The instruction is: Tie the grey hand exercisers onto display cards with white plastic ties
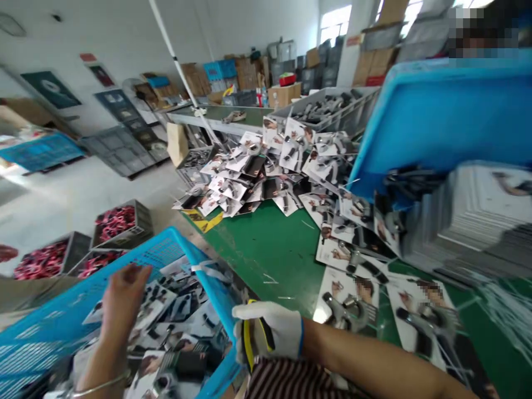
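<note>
right hand [270, 330], in a white glove, grips a yellow-and-black handle [248, 338] just beside the wall of the blue basket [214, 296]. left hand [122, 293], bare, hovers over carded packages [157, 305] inside it, fingers curled; whether it holds anything, i cannot tell. loose packs [293, 149] heap on the green table [266, 238] beyond.

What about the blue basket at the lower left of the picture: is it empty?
No, printed cards with grey and black items lie heaped inside the blue basket.
</note>
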`<act>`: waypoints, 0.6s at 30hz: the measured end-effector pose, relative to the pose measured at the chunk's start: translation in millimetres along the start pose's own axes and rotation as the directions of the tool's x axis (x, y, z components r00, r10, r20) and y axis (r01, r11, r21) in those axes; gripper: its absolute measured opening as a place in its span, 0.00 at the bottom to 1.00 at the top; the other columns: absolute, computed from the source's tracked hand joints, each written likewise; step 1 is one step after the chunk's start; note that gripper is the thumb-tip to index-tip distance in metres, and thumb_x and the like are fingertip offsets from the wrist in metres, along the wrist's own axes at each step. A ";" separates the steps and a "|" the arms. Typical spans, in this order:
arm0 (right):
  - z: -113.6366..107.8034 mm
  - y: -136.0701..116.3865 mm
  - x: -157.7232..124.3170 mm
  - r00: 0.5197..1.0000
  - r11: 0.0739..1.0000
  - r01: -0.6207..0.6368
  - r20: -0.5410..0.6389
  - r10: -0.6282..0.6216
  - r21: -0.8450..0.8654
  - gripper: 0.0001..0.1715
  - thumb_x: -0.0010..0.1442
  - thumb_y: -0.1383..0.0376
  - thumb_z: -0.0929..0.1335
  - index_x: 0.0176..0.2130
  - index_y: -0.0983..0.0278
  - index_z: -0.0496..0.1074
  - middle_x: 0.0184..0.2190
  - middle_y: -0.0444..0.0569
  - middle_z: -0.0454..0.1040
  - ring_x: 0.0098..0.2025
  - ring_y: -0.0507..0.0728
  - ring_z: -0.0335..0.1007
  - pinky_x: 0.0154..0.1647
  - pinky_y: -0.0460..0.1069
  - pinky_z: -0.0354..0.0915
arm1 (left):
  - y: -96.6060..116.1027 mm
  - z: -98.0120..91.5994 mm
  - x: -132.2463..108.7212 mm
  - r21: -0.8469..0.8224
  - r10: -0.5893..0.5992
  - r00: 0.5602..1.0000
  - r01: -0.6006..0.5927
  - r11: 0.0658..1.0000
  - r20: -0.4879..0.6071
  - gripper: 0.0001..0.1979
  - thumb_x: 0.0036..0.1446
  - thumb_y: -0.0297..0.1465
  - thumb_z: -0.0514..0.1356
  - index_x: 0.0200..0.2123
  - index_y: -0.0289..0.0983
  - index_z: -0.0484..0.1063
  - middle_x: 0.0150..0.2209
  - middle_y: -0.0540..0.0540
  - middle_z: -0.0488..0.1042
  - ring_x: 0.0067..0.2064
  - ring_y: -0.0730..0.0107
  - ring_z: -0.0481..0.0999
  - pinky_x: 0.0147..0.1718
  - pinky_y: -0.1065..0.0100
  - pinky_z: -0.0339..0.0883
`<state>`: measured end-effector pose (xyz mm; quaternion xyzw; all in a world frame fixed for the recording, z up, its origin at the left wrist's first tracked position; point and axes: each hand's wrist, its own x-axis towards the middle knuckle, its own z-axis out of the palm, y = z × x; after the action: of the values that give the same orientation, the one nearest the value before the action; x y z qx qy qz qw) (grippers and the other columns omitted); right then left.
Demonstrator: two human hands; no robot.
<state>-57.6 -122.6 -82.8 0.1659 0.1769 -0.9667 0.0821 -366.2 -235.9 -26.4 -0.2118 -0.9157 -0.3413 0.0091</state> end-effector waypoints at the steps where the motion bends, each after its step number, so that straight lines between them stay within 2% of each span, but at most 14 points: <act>1: -1.6 -2.5 -19.8 0.997 0.998 0.067 -0.031 -0.066 0.010 0.09 0.55 0.62 0.69 0.35 0.66 0.71 0.27 0.48 0.75 0.26 0.57 0.76 0.34 0.52 0.71 | 24.0 27.7 -8.6 -0.198 0.026 0.982 0.011 0.980 0.186 0.26 0.50 0.47 0.65 0.46 0.34 0.73 0.49 0.36 0.78 0.56 0.39 0.73 0.57 0.42 0.62; 2: -2.2 -5.1 -41.0 0.988 0.990 0.143 -0.061 -0.142 0.016 0.09 0.53 0.64 0.71 0.36 0.66 0.71 0.27 0.46 0.75 0.27 0.55 0.74 0.35 0.51 0.70 | 50.7 56.4 -21.7 -0.313 0.108 0.931 0.006 0.950 0.347 0.27 0.49 0.47 0.66 0.47 0.36 0.73 0.48 0.39 0.79 0.53 0.45 0.76 0.55 0.48 0.66; 3: -2.4 -7.2 -63.2 0.973 0.976 0.216 -0.086 -0.214 0.015 0.10 0.52 0.65 0.72 0.35 0.66 0.72 0.28 0.46 0.74 0.27 0.54 0.73 0.36 0.50 0.69 | 78.8 85.3 -38.6 -0.401 0.198 0.861 0.007 0.916 0.468 0.27 0.48 0.48 0.67 0.47 0.37 0.74 0.45 0.42 0.81 0.48 0.52 0.79 0.52 0.54 0.70; 4: -2.7 -7.9 -85.6 0.948 0.953 0.301 -0.115 -0.298 0.014 0.10 0.51 0.66 0.72 0.35 0.66 0.72 0.29 0.46 0.74 0.28 0.53 0.72 0.36 0.49 0.68 | 106.9 113.9 -58.0 -0.525 0.286 0.721 0.125 0.842 0.631 0.27 0.48 0.46 0.68 0.48 0.37 0.75 0.45 0.41 0.81 0.47 0.55 0.79 0.52 0.56 0.70; 5: -3.8 -7.0 -107.7 0.912 0.921 0.389 -0.147 -0.382 0.020 0.10 0.50 0.67 0.72 0.35 0.66 0.73 0.30 0.46 0.74 0.29 0.52 0.70 0.36 0.48 0.67 | 134.1 141.6 -78.5 -0.558 0.341 0.563 0.271 0.785 0.753 0.28 0.46 0.44 0.71 0.47 0.35 0.75 0.46 0.39 0.80 0.48 0.55 0.79 0.53 0.56 0.69; 6: -6.3 -4.2 -128.7 0.872 0.884 0.466 -0.185 -0.452 0.036 0.08 0.51 0.67 0.71 0.36 0.64 0.72 0.33 0.45 0.73 0.30 0.51 0.69 0.38 0.47 0.66 | 159.4 168.3 -98.8 -0.553 0.364 0.494 0.316 0.771 0.790 0.27 0.44 0.43 0.72 0.45 0.34 0.76 0.44 0.39 0.81 0.46 0.56 0.79 0.51 0.57 0.70; 7: -10.2 0.6 -148.0 0.822 0.836 0.545 -0.236 -0.518 0.064 0.07 0.53 0.67 0.70 0.36 0.63 0.72 0.35 0.46 0.73 0.32 0.52 0.68 0.40 0.48 0.66 | 182.4 193.4 -117.8 -0.549 0.371 0.466 0.338 0.764 0.803 0.27 0.42 0.42 0.74 0.43 0.33 0.76 0.42 0.38 0.81 0.44 0.57 0.79 0.49 0.58 0.71; 9: -22.4 14.3 -179.7 0.768 0.774 0.620 -0.300 -0.565 0.128 0.05 0.55 0.65 0.68 0.34 0.63 0.72 0.32 0.47 0.70 0.33 0.54 0.68 0.41 0.50 0.66 | 220.4 236.8 -150.1 -0.539 0.372 0.427 0.388 0.748 0.824 0.26 0.42 0.41 0.74 0.42 0.32 0.75 0.41 0.38 0.80 0.41 0.59 0.80 0.46 0.59 0.72; 10: -29.7 22.1 -191.7 0.742 0.740 0.651 -0.346 -0.574 0.167 0.05 0.56 0.64 0.67 0.35 0.63 0.72 0.32 0.47 0.69 0.35 0.54 0.68 0.42 0.50 0.66 | 235.3 254.1 -163.2 -0.526 0.376 0.393 0.413 0.743 0.839 0.25 0.42 0.41 0.74 0.40 0.31 0.76 0.39 0.37 0.80 0.39 0.59 0.80 0.43 0.58 0.73; 12: -44.2 36.2 -208.4 0.721 0.705 0.672 -0.418 -0.553 0.228 0.06 0.57 0.63 0.68 0.35 0.63 0.72 0.31 0.47 0.67 0.34 0.54 0.67 0.41 0.50 0.66 | 256.8 277.4 -183.7 -0.502 0.397 0.311 0.456 0.735 0.863 0.25 0.39 0.40 0.74 0.36 0.29 0.76 0.34 0.36 0.80 0.34 0.57 0.80 0.38 0.57 0.74; 14: -54.9 44.7 -217.0 0.724 0.705 0.665 -0.447 -0.525 0.248 0.09 0.57 0.60 0.68 0.35 0.63 0.72 0.29 0.46 0.65 0.29 0.52 0.65 0.34 0.47 0.64 | 266.4 283.9 -197.1 -0.499 0.427 0.259 0.487 0.717 0.866 0.24 0.36 0.38 0.75 0.35 0.28 0.77 0.33 0.37 0.81 0.32 0.57 0.80 0.36 0.58 0.74; 15: -58.1 46.2 -219.1 0.731 0.720 0.652 -0.447 -0.516 0.237 0.11 0.57 0.58 0.68 0.35 0.64 0.72 0.27 0.45 0.63 0.26 0.51 0.62 0.30 0.47 0.62 | 266.3 280.6 -200.9 -0.509 0.438 0.261 0.497 0.703 0.860 0.24 0.36 0.37 0.75 0.36 0.29 0.77 0.33 0.38 0.81 0.32 0.58 0.80 0.36 0.59 0.74; 16: -59.9 45.8 -220.3 0.736 0.736 0.642 -0.445 -0.511 0.215 0.13 0.57 0.56 0.69 0.34 0.64 0.72 0.25 0.44 0.61 0.24 0.50 0.58 0.27 0.46 0.60 | 263.1 273.5 -202.5 -0.524 0.442 0.282 0.504 0.687 0.851 0.24 0.37 0.36 0.74 0.37 0.30 0.77 0.34 0.40 0.81 0.32 0.59 0.80 0.35 0.61 0.74; 18: -59.2 40.0 -221.0 0.730 0.768 0.624 -0.460 -0.506 0.145 0.14 0.56 0.56 0.70 0.33 0.64 0.71 0.22 0.42 0.60 0.21 0.49 0.54 0.24 0.46 0.56 | 247.7 249.3 -198.6 -0.555 0.426 0.357 0.507 0.660 0.831 0.23 0.41 0.37 0.72 0.41 0.33 0.76 0.35 0.43 0.81 0.32 0.62 0.80 0.34 0.64 0.73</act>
<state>174.2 -115.7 -70.3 0.3046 0.0884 -0.9055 -0.2818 -56.0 12.9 -95.7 -0.3221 -0.5242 -0.5008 -0.6088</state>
